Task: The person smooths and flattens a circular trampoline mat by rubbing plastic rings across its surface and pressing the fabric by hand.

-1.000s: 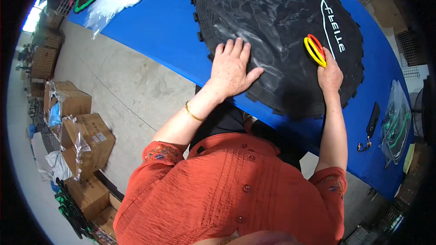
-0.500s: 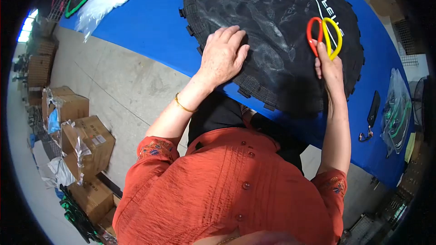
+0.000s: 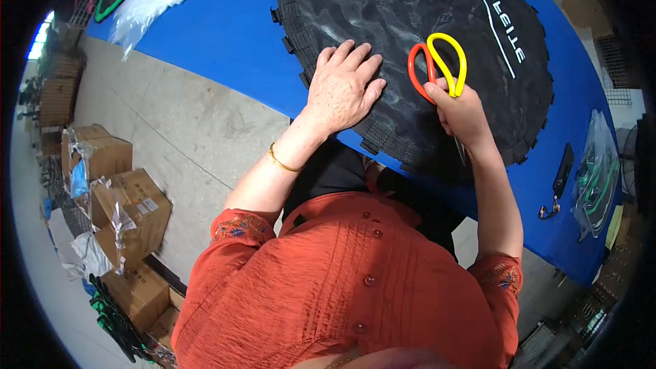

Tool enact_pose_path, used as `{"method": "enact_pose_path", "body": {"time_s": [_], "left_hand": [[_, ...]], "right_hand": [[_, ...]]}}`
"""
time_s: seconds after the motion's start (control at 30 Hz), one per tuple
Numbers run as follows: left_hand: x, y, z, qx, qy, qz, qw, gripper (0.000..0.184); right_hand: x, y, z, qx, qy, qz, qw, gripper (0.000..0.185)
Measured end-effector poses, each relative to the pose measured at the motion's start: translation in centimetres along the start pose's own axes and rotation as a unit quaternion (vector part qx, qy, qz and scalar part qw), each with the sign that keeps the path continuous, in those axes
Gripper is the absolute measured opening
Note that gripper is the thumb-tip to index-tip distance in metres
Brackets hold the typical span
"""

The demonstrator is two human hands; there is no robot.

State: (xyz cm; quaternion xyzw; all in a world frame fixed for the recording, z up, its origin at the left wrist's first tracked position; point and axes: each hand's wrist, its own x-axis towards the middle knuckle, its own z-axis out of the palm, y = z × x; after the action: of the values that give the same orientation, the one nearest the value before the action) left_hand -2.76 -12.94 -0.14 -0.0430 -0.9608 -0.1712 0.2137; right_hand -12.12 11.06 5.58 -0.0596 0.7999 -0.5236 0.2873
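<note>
A round black mesh sheet (image 3: 383,10) lies on the blue table, with white lettering (image 3: 506,24) at its right and short black tabs along its edge. My left hand (image 3: 343,92) rests flat on the sheet's near-left border, fingers spread. Over the near part of the mesh, my right hand (image 3: 463,113) grips a pair of scissors (image 3: 462,61) with one red and one yellow handle loop. The loops stick out beyond my fingers, and the blades point back toward me, partly hidden under the hand.
On the blue tabletop (image 3: 212,55), clear plastic bags (image 3: 160,0) lie at the far left. A black strap-like piece (image 3: 564,167) and a bagged item with green trim (image 3: 596,178) lie at the right. Cardboard boxes (image 3: 147,212) stand on the floor to the left.
My right hand has moved left with the scissors, uncovering more of the white lettering. My left hand has shifted slightly right and stays flat on the mesh.
</note>
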Motion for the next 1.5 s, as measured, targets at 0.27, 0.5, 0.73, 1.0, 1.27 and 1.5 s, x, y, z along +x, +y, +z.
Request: {"method": "enact_pose_path", "body": {"time_s": [0.27,0.5,0.73,1.0,1.27,1.5], "left_hand": [[0.2,0.1,0.2,-0.005,-0.001,-0.003,1.000,0.045],[0.3,0.3,0.0,-0.004,-0.006,-0.006,1.000,0.045],[0.2,0.3,0.1,-0.001,-0.003,-0.002,1.000,0.045],[0.4,0.3,0.2,-0.005,-0.003,-0.005,1.000,0.045],[0.4,0.4,0.0,-0.007,-0.003,-0.006,1.000,0.045],[0.3,0.3,0.2,-0.009,0.003,-0.008,1.000,0.045]], "right_hand": [[1.1,-0.1,3.2,-0.023,0.035,-0.102,0.994,0.020],[0.0,0.4,3.2,-0.076,0.048,-0.108,0.990,0.023],[2.0,1.3,4.3,-0.046,0.053,-0.171,0.983,0.019],[1.7,1.3,5.1,-0.094,0.096,-0.213,0.968,0.022],[2.1,1.2,5.7,-0.121,0.094,-0.212,0.965,0.021],[2.6,0.6,6.1,-0.110,0.071,-0.187,0.974,0.025]]}}
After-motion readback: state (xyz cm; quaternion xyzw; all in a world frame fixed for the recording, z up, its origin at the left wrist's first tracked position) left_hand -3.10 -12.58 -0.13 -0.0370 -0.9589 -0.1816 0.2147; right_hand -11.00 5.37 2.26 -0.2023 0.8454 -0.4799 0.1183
